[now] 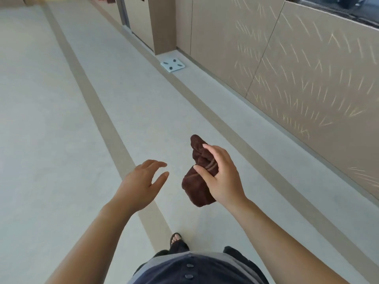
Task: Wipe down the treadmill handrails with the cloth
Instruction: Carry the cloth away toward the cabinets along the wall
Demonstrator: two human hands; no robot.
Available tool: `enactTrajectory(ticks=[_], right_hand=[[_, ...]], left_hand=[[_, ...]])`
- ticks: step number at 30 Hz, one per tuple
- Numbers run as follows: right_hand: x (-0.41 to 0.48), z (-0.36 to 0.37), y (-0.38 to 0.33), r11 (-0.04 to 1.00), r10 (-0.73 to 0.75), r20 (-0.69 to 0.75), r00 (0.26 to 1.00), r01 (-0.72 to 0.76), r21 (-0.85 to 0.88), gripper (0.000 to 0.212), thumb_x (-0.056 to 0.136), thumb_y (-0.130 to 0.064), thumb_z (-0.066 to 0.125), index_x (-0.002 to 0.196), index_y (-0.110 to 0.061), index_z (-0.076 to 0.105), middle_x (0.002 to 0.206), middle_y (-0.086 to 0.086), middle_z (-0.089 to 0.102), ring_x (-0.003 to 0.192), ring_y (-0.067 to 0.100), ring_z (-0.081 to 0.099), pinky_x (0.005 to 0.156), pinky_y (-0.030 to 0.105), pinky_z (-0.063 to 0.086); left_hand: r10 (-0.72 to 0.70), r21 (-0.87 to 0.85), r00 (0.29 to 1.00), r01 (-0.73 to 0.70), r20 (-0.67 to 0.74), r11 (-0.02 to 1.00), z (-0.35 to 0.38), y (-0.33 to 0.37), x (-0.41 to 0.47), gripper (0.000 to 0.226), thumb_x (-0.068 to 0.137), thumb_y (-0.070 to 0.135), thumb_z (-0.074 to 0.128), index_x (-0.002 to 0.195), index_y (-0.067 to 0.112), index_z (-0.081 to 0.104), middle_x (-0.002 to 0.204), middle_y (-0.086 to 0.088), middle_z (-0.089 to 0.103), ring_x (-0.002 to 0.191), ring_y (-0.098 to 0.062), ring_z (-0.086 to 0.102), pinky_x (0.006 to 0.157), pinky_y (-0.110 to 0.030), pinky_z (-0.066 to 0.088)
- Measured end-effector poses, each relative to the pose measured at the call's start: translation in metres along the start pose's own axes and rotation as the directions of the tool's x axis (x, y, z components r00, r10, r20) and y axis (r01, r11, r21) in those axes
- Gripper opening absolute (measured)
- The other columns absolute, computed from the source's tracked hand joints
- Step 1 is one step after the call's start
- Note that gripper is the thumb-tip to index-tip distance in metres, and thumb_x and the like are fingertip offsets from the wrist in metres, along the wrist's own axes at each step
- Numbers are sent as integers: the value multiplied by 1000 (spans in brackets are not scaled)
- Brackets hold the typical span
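Cloth [196, 181] bunched, clamped by right hand [221, 177] for carrying; left hand [141, 181], beside cloth, spread empty.

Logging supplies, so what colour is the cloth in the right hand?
Dark brown, with thin lighter stripes: the cloth bunched in the right hand, seen in the head view.

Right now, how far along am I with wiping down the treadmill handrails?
Done: the cloth is picked up, bunched in your right hand. In hand: your left hand is open and empty beside it, and you're standing on a pale floor by a panelled wall. Left: all the wiping; no treadmill or handrail is in view, only a white scale on the floor.
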State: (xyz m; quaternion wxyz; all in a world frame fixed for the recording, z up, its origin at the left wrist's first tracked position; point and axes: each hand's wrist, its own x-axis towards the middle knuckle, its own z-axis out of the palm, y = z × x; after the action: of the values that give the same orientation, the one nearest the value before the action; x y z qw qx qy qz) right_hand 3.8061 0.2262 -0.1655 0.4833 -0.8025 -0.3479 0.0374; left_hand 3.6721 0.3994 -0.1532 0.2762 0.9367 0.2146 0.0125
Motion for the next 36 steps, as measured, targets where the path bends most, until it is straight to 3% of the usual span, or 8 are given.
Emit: enactTrajectory(ticks=[8, 12, 16, 21, 24, 27, 36], right_hand=[[223, 54, 49, 999, 43, -11, 999, -43, 8, 50, 83, -35, 66, 128, -24, 49, 125, -7, 53, 115, 4, 48, 97, 13, 36], [339, 95, 87, 996, 77, 24, 997, -78, 32, 51, 82, -35, 67, 129, -25, 49, 126, -8, 53, 115, 3, 48, 95, 8, 33], [470, 134, 110, 997, 63, 104, 993, -67, 35, 51, 82, -34, 67, 129, -25, 48, 126, -6, 52, 115, 7, 49, 97, 15, 36], [618, 189, 109, 999, -18, 217, 976, 9, 43, 50, 82, -31, 67, 128, -24, 49, 125, -5, 52, 116, 12, 49, 99, 26, 39], [691, 235, 104, 997, -65, 295, 953, 52, 52, 50, 82, -32, 67, 128, -26, 49, 126, -6, 51, 116, 11, 48, 99, 26, 39], [763, 290, 102, 994, -109, 370, 923, 94, 58, 51, 82, -35, 66, 129, -26, 49, 126, -6, 51, 116, 11, 48, 100, 27, 39], [1001, 429, 75, 992, -130, 379, 916, 120, 51, 51, 81, -41, 64, 129, -32, 46, 126, -10, 49, 116, 8, 48, 100, 31, 41]], left_hand=[[55, -7, 998, -54, 27, 998, -62, -41, 233, 38, 92, 44, 40, 126, 29, 50, 132, 8, 51, 93, -14, 55, 89, -36, 45], [47, -9, 998, -46, 48, 999, -76, -71, 358, 37, 92, 44, 40, 125, 29, 50, 131, 8, 51, 99, -15, 55, 90, -39, 46], [-20, 17, 999, 19, 50, 1000, -111, -107, 466, 37, 92, 44, 40, 125, 29, 50, 131, 9, 51, 79, -10, 50, 88, -36, 45], [-135, -7, 990, 135, -39, 991, -175, -164, 573, 37, 92, 44, 41, 125, 31, 50, 130, 11, 51, 75, -6, 51, 82, -30, 43], [-209, -42, 974, 206, -85, 978, -202, -208, 621, 37, 91, 47, 40, 125, 32, 49, 131, 12, 50, 81, -6, 51, 80, -27, 41], [-256, -83, 959, 248, -122, 965, -225, -257, 677, 38, 91, 48, 40, 124, 33, 49, 130, 14, 50, 73, -4, 52, 76, -26, 39], [-188, -39, 970, 184, -151, 982, -353, -402, 881, 39, 92, 47, 39, 125, 31, 49, 130, 12, 52, 74, -7, 44, 80, -26, 40]])
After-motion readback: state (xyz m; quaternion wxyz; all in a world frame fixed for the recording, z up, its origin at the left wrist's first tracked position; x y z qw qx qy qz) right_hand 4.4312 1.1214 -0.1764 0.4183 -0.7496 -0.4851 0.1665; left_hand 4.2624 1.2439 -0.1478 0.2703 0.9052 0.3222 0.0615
